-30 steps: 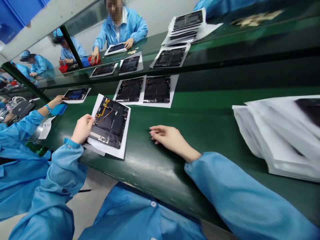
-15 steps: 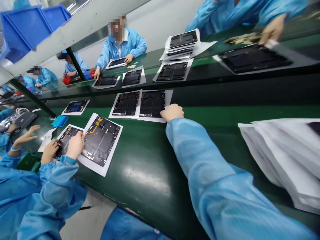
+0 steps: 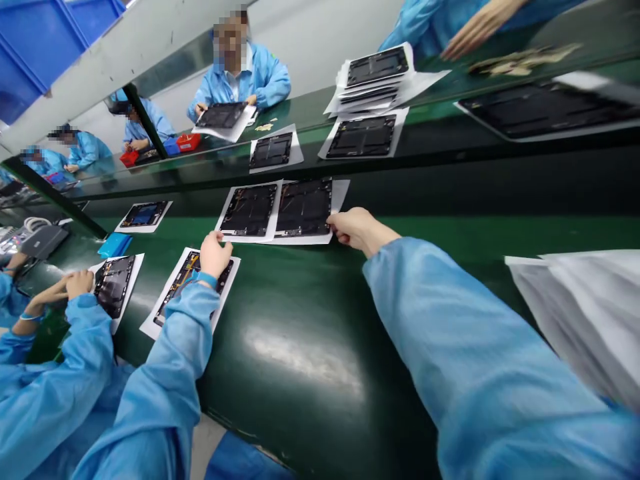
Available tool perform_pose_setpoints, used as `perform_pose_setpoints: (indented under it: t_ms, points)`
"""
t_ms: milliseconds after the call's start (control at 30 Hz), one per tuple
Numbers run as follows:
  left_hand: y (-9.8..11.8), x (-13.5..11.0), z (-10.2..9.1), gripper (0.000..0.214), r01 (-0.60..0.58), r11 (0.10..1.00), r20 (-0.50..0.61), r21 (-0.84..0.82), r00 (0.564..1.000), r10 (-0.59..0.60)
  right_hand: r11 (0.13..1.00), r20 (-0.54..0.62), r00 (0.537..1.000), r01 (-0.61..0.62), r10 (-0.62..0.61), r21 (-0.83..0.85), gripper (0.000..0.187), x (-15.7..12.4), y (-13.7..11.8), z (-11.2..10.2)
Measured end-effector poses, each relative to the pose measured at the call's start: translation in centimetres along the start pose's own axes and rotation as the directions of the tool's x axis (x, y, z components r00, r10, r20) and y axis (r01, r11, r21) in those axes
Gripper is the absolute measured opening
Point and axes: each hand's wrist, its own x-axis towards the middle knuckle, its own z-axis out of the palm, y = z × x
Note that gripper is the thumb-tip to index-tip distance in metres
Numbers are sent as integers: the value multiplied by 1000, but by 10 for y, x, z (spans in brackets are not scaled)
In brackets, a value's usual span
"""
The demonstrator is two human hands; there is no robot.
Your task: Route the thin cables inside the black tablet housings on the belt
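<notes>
Head view: at twelve o'clock on the worktop [image 3: 300, 307], the right grip [image 3: 361, 230] pinches the right panel [image 3: 305, 208] by its four-o'clock edge; the left grip [image 3: 216, 255], half-curled, is at the left panel's [image 3: 250, 211] seven-o'clock corner, hold unclear.

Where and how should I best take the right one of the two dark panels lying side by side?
Grip the right panel probably by its right edge, at the near corner, coming from the right, where the right hand is. It lies flat on a white sheet that sticks out past this edge, so both could be pinched together; the left panel crowds its other side.
</notes>
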Motion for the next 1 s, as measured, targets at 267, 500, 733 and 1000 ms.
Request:
perform_pose_setpoints:
  t_ms: [267, 500, 733, 1000]
  points:
    - [19, 73, 41, 45, 234, 952, -93, 197, 971, -219, 959, 34, 983, -182, 179, 215, 20, -61, 12, -27]
    - [17, 116, 38, 32, 197, 949, 116, 245, 966, -231, 923, -52, 976, -183, 213, 339, 32, -70, 20, -38]
    - [17, 122, 38, 45, 131, 958, 132, 256, 977, -169, 909, -115, 970, -155, 214, 387, 29, -85, 46, -68]
    - [29, 132, 31, 34, 4, 986, 196, 169, 980, -38, 970, -212, 967, -95, 144, 224, 23, -144, 113, -120]
